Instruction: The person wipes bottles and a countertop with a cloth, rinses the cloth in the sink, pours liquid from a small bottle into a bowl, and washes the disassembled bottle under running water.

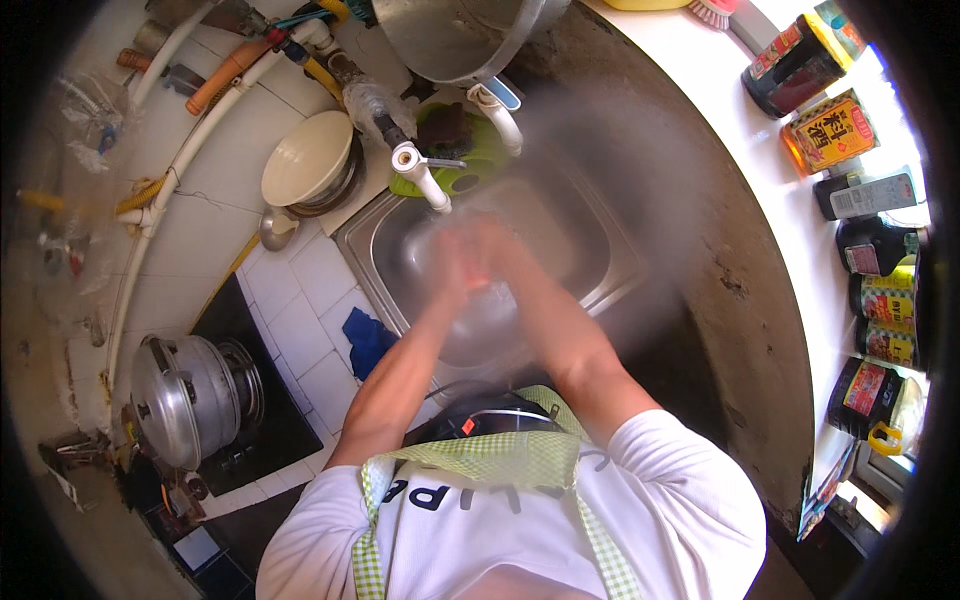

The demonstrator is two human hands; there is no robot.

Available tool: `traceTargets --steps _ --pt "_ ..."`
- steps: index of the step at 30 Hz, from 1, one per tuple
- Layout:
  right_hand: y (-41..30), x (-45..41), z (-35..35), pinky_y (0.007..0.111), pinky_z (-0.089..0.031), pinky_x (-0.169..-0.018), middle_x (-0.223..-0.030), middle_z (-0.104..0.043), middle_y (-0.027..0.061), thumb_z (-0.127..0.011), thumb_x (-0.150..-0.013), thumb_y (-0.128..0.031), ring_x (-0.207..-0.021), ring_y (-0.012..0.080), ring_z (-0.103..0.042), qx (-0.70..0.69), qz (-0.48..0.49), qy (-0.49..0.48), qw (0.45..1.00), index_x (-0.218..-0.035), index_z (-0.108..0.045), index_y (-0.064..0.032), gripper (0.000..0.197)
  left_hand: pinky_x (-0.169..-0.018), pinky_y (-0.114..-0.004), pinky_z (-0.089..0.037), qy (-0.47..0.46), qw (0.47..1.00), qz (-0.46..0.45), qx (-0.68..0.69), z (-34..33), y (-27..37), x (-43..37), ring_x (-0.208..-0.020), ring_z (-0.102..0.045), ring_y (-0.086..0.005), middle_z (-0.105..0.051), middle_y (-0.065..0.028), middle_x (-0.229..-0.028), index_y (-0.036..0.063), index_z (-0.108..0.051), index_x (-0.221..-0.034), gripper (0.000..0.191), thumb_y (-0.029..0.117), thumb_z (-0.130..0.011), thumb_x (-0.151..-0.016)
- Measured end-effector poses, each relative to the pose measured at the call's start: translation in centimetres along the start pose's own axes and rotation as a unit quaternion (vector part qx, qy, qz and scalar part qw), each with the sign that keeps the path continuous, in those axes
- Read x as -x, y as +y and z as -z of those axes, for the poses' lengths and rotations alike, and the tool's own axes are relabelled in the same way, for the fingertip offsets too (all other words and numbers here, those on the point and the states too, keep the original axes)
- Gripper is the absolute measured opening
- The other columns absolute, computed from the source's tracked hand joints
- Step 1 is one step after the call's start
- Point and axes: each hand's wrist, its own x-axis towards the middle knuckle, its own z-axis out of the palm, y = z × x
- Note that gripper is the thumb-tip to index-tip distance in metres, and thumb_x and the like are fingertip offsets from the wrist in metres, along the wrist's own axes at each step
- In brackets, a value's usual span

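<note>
My left hand (pixel 448 264) and my right hand (pixel 489 244) are close together over a stainless steel sink (pixel 559 225). Just above them is the spout of a white tap (pixel 424 180) with a lever handle. Between the hands shows a small orange-red patch (pixel 475 280), too blurred to name. A hazy smear covers this part of the picture, so the fingers cannot be made out, nor whether either hand grips anything. Whether water runs from the spout is also unclear.
A second white tap (pixel 501 120) stands behind the sink, beneath a large metal pot (pixel 457 37). Stacked bowls (pixel 307 161) and a blue cloth (pixel 367 341) lie left. A lidded steamer pot (pixel 184 401) sits on a black cooktop (pixel 281 435). Sauce bottles (pixel 832 139) line the right ledge.
</note>
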Motion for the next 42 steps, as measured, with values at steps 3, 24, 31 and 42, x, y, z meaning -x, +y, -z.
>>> traceTargets --steps 3,24,31,42 --pt "-4.2 0.5 0.0 0.034 -0.045 -0.068 -0.074 -0.060 0.0100 -0.052 -0.079 -0.020 -0.075 0.0173 -0.058 -0.220 -0.240 -0.063 0.944 -0.080 -0.061 0.0004 0.022 -0.073 -0.030 -0.046 -0.024 0.974 -0.193 -0.120 1.9 -1.7 -2.3 -0.086 -0.052 -0.0132 -0.050 -0.0021 -0.098 0.0131 -0.044 -0.103 0.029 0.038 -0.036 -0.089" --pt "-4.8 1.9 -0.9 0.037 -0.047 -0.068 -0.084 -0.059 0.0160 -0.051 -0.081 -0.022 -0.076 0.0251 -0.059 -0.218 -0.124 0.096 0.963 -0.096 -0.050 -0.0011 0.025 -0.062 -0.027 -0.048 -0.048 0.997 -0.022 -0.054 2.2 1.9 -3.0 -0.078 -0.054 -0.0121 -0.051 -0.0015 -0.087 0.0141 -0.046 -0.101 0.029 0.031 -0.060 -0.082" --pt "-7.0 5.4 -3.4 0.042 -0.042 -0.074 -0.087 -0.059 0.0193 -0.051 -0.079 -0.022 -0.085 0.0339 -0.058 0.030 -0.005 0.191 0.981 -0.095 -0.047 -0.0061 0.023 -0.064 -0.034 -0.047 0.048 0.982 -0.067 -0.172 3.9 0.3 -4.8 -0.080 -0.054 -0.0184 -0.053 -0.0048 -0.089 0.0093 -0.049 -0.102 0.044 0.049 -0.043 -0.085" --pt "-3.4 0.5 -1.3 0.033 -0.043 -0.048 -0.073 -0.055 0.0106 -0.052 -0.079 -0.013 -0.058 0.0208 -0.055 -0.350 -0.155 0.039 0.923 -0.089 -0.048 -0.0022 0.015 -0.064 -0.029 -0.045 0.020 0.972 -0.068 -0.224 1.4 3.1 -1.5 -0.087 -0.049 -0.0121 -0.048 -0.0063 -0.096 0.0083 -0.042 -0.096 0.047 0.046 -0.062 -0.076"
